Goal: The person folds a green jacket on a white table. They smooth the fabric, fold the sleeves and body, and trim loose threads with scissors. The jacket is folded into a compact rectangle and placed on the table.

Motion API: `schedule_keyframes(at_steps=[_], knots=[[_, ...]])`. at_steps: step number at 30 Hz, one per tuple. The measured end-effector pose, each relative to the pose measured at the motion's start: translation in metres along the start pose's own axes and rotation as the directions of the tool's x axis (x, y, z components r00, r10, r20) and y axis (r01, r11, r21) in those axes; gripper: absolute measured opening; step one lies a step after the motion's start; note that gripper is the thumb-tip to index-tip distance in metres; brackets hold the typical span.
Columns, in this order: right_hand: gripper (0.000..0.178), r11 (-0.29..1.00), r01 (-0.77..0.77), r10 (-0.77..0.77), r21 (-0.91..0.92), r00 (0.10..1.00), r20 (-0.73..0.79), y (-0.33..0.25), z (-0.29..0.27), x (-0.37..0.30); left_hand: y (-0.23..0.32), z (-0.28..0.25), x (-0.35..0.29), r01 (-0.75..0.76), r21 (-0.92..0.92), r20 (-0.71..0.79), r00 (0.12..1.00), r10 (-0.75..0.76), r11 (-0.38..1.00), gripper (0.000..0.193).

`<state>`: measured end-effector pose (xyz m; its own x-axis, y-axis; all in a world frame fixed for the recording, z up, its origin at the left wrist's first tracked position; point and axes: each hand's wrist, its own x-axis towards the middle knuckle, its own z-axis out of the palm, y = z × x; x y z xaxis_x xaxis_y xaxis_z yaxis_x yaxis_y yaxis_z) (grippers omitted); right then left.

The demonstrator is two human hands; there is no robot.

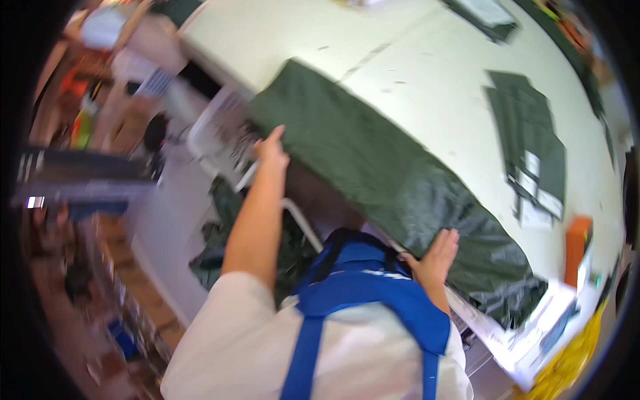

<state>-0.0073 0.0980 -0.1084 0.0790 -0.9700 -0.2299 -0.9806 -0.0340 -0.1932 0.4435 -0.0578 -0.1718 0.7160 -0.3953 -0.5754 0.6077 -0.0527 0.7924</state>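
Observation:
A long piece of dark green fabric (pixel 373 157) with a slightly shiny surface lies along the near edge of a pale table (pixel 427 73). My left hand (pixel 272 150) is at the fabric's left end, its fingers closed on the near edge; blur hides the exact grip. My right hand (pixel 437 257) lies on the fabric further right, palm down, with thumb and fingers apart. Toward its right end the fabric is wrinkled and bunched.
Folded dark green pieces with white labels (pixel 527 143) lie further right, beside an orange box (pixel 578 250). A white plastic basket (pixel 217 133) stands left of the table, above crumpled green fabric (pixel 223 233). Yellow material (pixel 567 360) hangs at lower right. Another person (pixel 143 37) is at far left.

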Motion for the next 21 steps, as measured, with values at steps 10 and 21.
schedule_keyframes(at_steps=[10, 21], knots=[[0.102, 0.949, 0.128, -0.081, 0.288, 0.982, -0.17, 0.028, 0.001, -0.004, 0.112, 0.133, -0.348, -0.026, -0.047, 0.876, 0.478, 0.054, 0.999, 0.051], [0.057, 0.416, 0.29, -0.105, 0.862, 0.957, -0.271, 0.041, 0.033, -0.018, -0.266, 0.142, -0.648, -0.774, -0.448, 0.439, -0.626, -0.645, 0.446, 0.049]])
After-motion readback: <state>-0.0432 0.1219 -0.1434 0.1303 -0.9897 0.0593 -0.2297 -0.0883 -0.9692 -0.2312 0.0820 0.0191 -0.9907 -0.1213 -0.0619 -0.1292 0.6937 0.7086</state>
